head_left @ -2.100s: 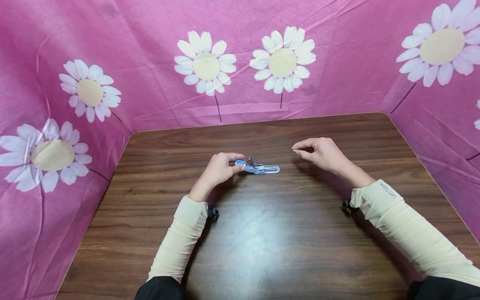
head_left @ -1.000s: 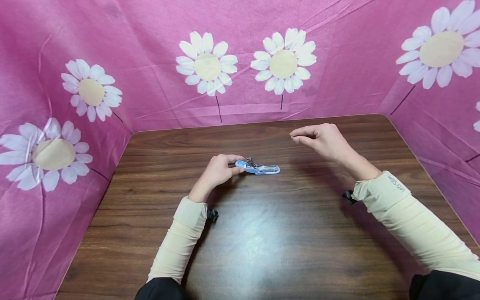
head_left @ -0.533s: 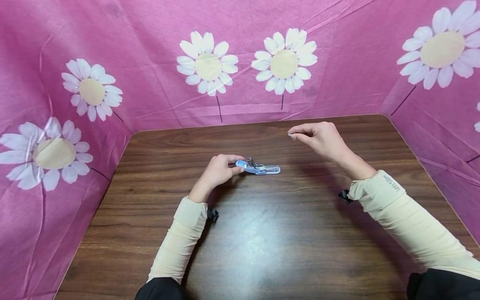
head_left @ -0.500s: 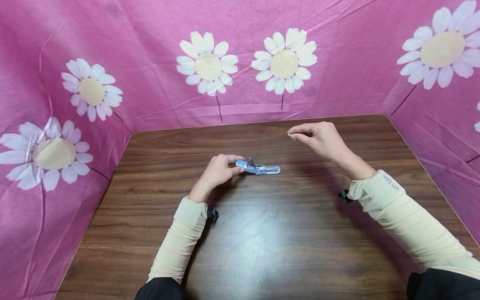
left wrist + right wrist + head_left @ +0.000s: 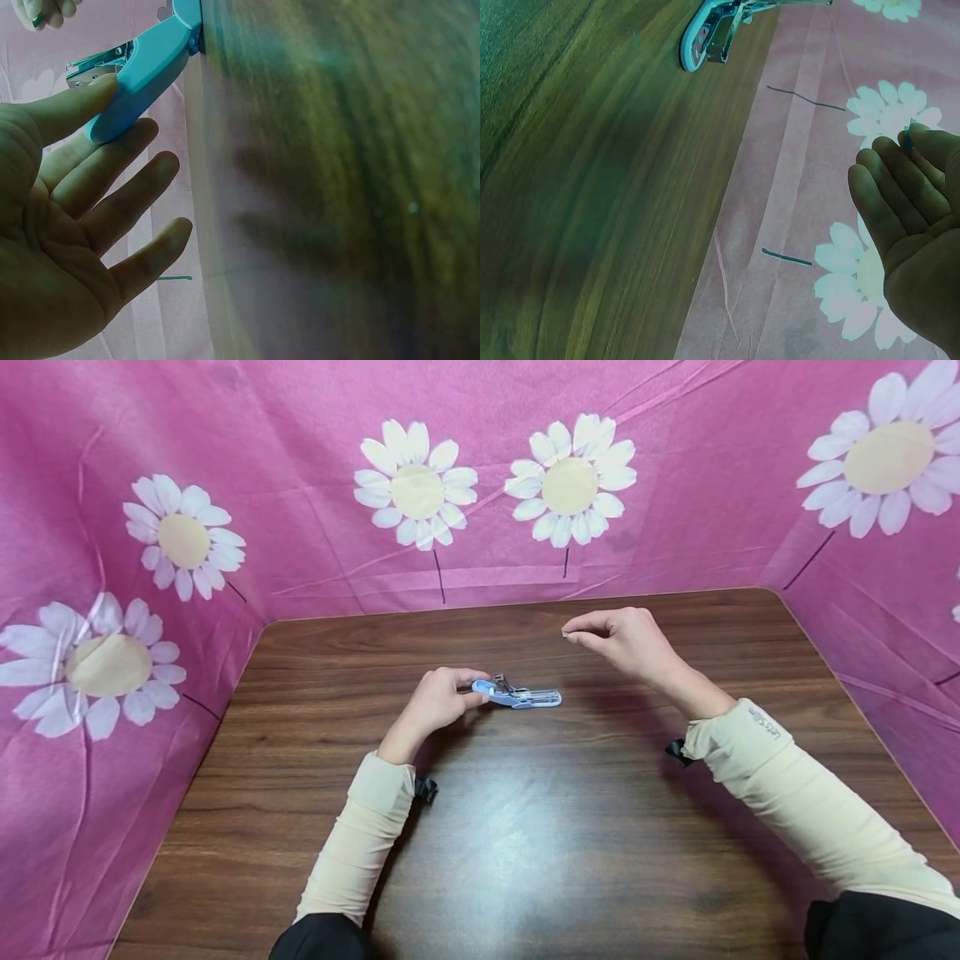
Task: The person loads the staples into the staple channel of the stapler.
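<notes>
A light blue stapler (image 5: 517, 697) lies folded open near the middle of the table, its metal magazine showing. My left hand (image 5: 437, 700) pinches its left end between thumb and fingers. In the left wrist view, the thumb lies across the blue stapler body (image 5: 146, 79) and the other fingers spread away from it. Up and to the right of the stapler, my right hand (image 5: 636, 642) is raised over the table. Between its thumb and forefinger it pinches a tiny silvery piece (image 5: 567, 636), looking like a short strip of staples and mostly covered by the fingertips.
The brown wood-grain table (image 5: 510, 860) reaches a pink cloth (image 5: 300, 510) with daisy prints, which hangs along its back and sides. A small black device (image 5: 426, 790) is strapped at the left wrist, another black device (image 5: 678, 752) at the right.
My right hand first rose away from me, then drifted left toward the stapler, still pinching the silvery strip. The left hand and the stapler have stayed in place.
</notes>
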The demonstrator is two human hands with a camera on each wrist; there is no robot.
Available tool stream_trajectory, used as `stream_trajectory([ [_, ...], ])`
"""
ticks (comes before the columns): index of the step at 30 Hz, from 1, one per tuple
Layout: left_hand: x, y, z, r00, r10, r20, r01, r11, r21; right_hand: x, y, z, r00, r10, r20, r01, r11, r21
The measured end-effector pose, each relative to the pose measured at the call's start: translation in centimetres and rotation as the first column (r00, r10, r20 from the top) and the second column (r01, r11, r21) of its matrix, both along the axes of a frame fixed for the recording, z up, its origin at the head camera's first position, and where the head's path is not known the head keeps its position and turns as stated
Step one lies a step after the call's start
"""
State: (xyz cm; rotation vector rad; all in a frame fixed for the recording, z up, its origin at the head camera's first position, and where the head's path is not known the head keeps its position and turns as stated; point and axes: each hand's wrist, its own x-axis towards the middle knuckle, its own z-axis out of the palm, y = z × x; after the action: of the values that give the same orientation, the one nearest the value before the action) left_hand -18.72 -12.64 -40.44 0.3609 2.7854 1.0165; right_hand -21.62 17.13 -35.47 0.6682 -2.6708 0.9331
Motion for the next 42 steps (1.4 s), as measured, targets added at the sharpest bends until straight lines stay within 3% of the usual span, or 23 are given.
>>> stream_trajectory([
  [28,-0.2,-0.2,-0.4,1.0,-0.016,-0.01,0.016,1.0,-0.014,-0.2,-2.7,-2.6,0.996,0.064,0.056,-0.064,0.998,-0.002],
  [42,0.0,-0.2,-0.2,1.0,-0.016,-0.002,0.015,1.0,-0.005,0.1,-3.2,-4.4,0.988,0.093,0.127,-0.103,0.992,0.077],
])
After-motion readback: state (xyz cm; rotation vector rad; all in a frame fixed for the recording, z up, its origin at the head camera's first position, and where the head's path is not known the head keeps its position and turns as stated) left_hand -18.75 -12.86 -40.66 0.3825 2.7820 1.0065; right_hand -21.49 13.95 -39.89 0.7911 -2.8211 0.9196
